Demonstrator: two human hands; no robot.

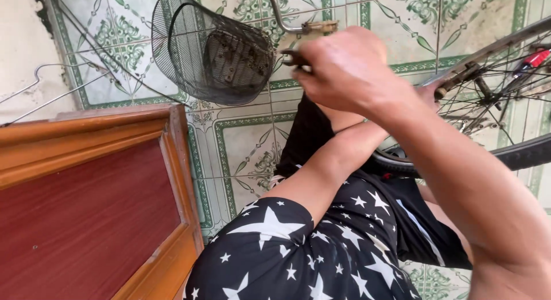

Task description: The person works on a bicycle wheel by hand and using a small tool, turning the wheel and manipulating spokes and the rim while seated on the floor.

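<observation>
Closed in a fist, the right hand (pixel 344 67) is wrapped around a small dark metal tool (pixel 294 58), of which only the tip is seen poking out toward the black wire-mesh bicycle basket (pixel 209 50). Just above the fist a grey metal handlebar tube (pixel 287 21) is seen, near the tool but not clearly touching it. The left hand (pixel 430 93) is almost wholly hidden behind the right forearm, so whether its grip is open or closed cannot be told; it lies by the rim of the spoked bicycle wheel with black tyre (pixel 516 153). Black star-printed shorts (pixel 298 254) fill the lower middle. A reddish-brown wooden door panel (pixel 86 208) stands at the left, over the green-patterned tiled floor (pixel 247 145).
</observation>
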